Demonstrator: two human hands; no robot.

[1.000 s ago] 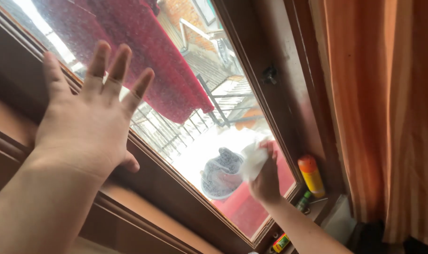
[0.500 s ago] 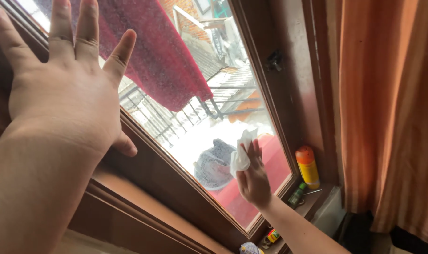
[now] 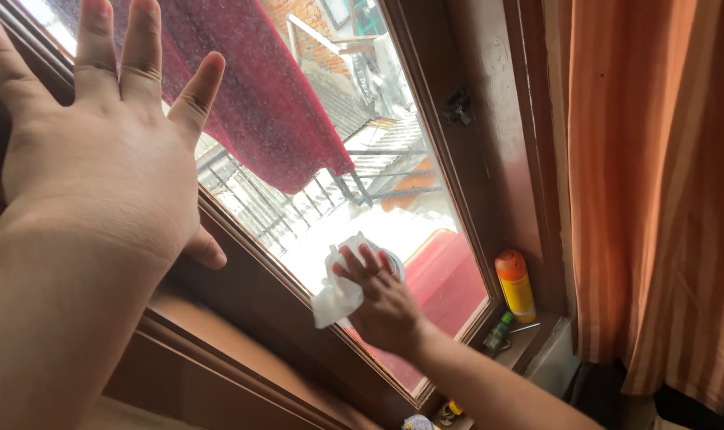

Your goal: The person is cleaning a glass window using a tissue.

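Observation:
My left hand (image 3: 99, 151) is spread flat with fingers apart, pressed against the dusty window pane (image 3: 314, 151) and its brown wooden frame (image 3: 258, 295) at the upper left. My right hand (image 3: 382, 302) presses a crumpled white cloth (image 3: 336, 295) against the lower part of the glass, near the frame's lower edge. Through the glass I see a red fabric (image 3: 250, 87) hanging outside and a metal railing.
An orange and yellow spray can (image 3: 515, 284) stands on the sill at the window's lower right corner, with a small green bottle (image 3: 498, 332) beside it. An orange striped curtain (image 3: 657, 191) hangs at the right. A black latch (image 3: 458, 106) sits on the right frame.
My right hand has slid the white cloth down and to the left across the glass. My left hand stays spread on the pane; the view has shifted slightly.

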